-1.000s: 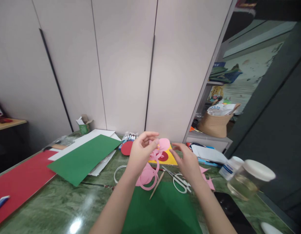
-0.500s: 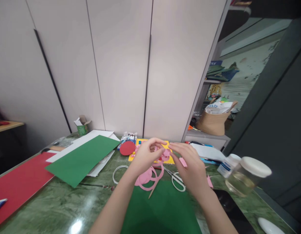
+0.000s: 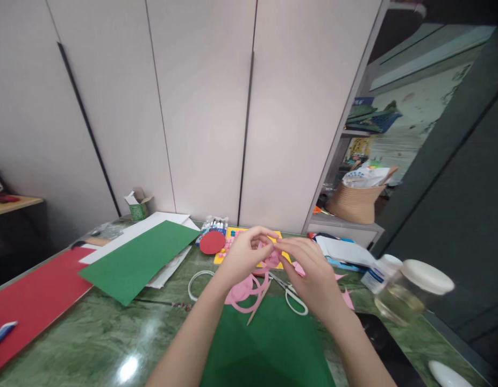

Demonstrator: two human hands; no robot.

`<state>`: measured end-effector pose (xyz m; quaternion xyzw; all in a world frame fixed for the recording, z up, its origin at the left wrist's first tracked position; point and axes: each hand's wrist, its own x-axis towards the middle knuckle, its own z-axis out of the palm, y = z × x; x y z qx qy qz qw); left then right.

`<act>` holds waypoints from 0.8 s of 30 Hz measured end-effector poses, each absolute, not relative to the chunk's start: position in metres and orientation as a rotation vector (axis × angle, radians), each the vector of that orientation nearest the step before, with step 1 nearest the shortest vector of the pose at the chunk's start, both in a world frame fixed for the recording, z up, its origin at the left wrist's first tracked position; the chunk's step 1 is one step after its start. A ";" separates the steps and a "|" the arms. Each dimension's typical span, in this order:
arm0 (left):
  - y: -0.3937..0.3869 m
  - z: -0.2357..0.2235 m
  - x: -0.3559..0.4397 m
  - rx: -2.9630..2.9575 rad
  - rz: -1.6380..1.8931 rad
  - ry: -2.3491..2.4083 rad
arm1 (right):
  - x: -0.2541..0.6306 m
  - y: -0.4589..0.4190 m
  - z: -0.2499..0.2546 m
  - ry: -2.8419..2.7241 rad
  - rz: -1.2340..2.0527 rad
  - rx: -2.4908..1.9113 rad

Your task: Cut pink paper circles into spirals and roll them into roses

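My left hand (image 3: 246, 255) and my right hand (image 3: 310, 269) meet over the middle of the table, fingertips almost touching. Between them is a curled piece of pink paper (image 3: 272, 259), partly covered by the fingers. The left thumb and index finger pinch it; the right fingers close on its other side. Below lie pink paper rings and discs (image 3: 241, 290) and a thin pointed wooden stick (image 3: 254, 312). White-handled scissors (image 3: 293, 301) rest just left of my right wrist. Under my forearms is a dark green sheet (image 3: 265, 349).
Behind the hands is a yellow sheet (image 3: 220, 259) with small pink pieces, beside a red disc (image 3: 212, 243). A tape roll (image 3: 191, 285) lies left. Green card (image 3: 140, 260) and red card (image 3: 39, 301) are farther left. Right stand a lidded jar (image 3: 402, 303) and a white bottle (image 3: 382, 274).
My right hand has moved slightly left, bringing its fingertips against the left ones around the pink paper. The whole view has shifted a little.
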<state>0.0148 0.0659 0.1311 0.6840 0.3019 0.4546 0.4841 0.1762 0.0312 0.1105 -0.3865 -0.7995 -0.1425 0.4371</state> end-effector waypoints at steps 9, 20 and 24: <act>0.070 0.128 0.016 1.583 1.206 0.822 | 0.176 0.034 0.110 -2.013 -0.384 -0.977; 0.055 0.132 0.024 1.573 1.222 0.830 | 0.182 0.026 0.117 -1.970 -0.275 -1.004; 0.053 0.130 0.027 1.680 1.282 0.878 | 0.185 0.023 0.121 -1.954 -0.288 -1.025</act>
